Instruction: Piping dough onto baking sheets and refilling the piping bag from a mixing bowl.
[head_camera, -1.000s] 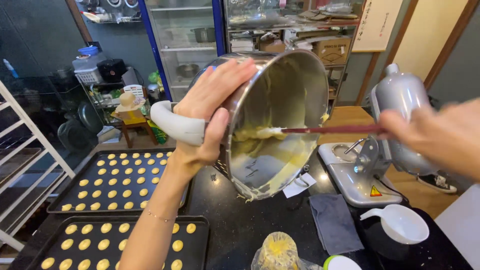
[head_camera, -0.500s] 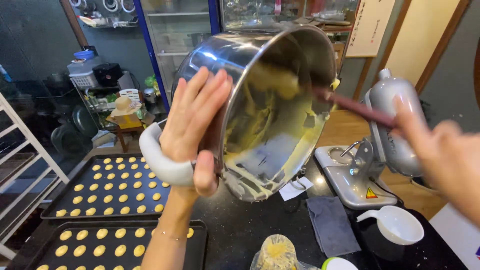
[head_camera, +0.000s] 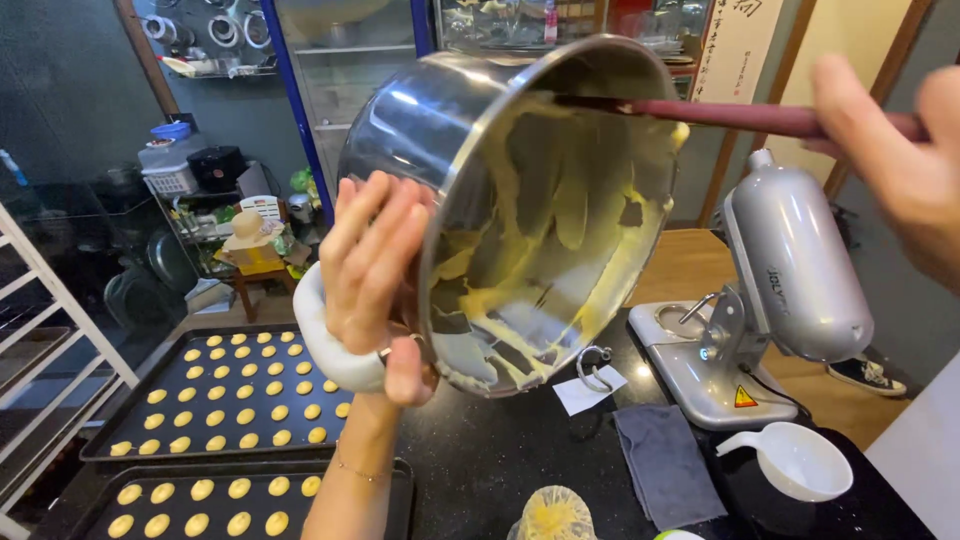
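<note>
My left hand (head_camera: 372, 280) grips the white handle (head_camera: 322, 340) of a steel mixing bowl (head_camera: 520, 200), held up and tilted on its side with the opening facing me. Yellow batter smears coat its inside. At the upper right, my right hand (head_camera: 890, 150) holds a dark red spatula (head_camera: 740, 115) whose blade reaches into the bowl's upper rim.
Two dark baking trays (head_camera: 110, 440) with rows of small yellow dough rounds lie at the lower left. A silver stand mixer (head_camera: 790, 280), a grey cloth (head_camera: 665, 460), a white scoop (head_camera: 790, 460) and a batter-filled piping bag (head_camera: 555, 515) sit on the black counter. A white rack (head_camera: 50, 330) stands left.
The bowl has risen and come closer to the camera. The spatula moved from the bowl's middle up to its upper rim, and my right hand rose with it.
</note>
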